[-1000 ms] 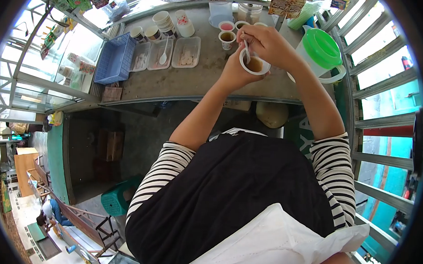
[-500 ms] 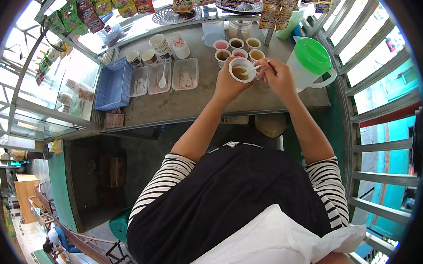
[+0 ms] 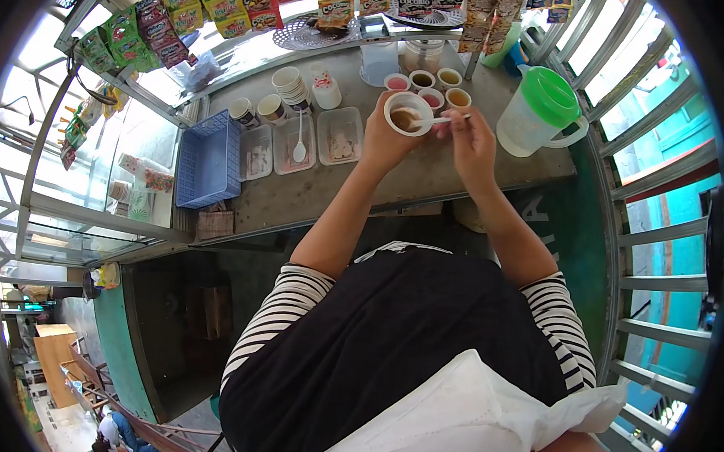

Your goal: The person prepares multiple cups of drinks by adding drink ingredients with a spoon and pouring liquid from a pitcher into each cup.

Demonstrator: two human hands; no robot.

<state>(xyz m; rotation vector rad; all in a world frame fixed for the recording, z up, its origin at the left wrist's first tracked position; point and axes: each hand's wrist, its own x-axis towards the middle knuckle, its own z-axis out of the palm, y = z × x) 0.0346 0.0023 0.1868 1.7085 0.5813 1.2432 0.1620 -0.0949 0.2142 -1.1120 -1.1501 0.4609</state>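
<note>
My left hand (image 3: 386, 145) is closed around a paper cup (image 3: 408, 114) with brown liquid in it, tilted so its opening faces me. Pinched in my right hand (image 3: 473, 144) is a white spoon (image 3: 452, 118), its bowl end inside the cup. Just behind my hands stand several cups of coloured drink, among them a pink one (image 3: 396, 82), a dark one (image 3: 421, 79) and an amber one (image 3: 458, 98). The held cup and my hands partly hide this group.
A pitcher with a green lid (image 3: 548, 97) stands to the right. Leftward are plastic trays (image 3: 339, 137), a white spoon (image 3: 299, 150), stacked paper cups (image 3: 287, 80) and a blue basket (image 3: 208, 161). Drink sachets (image 3: 226, 10) hang above the counter. Metal bars (image 3: 666, 229) line the right side.
The camera view has turned a little, so the counter sits slightly farther right and lower. My hands still hold the cup and the spoon, with the spoon still in the cup.
</note>
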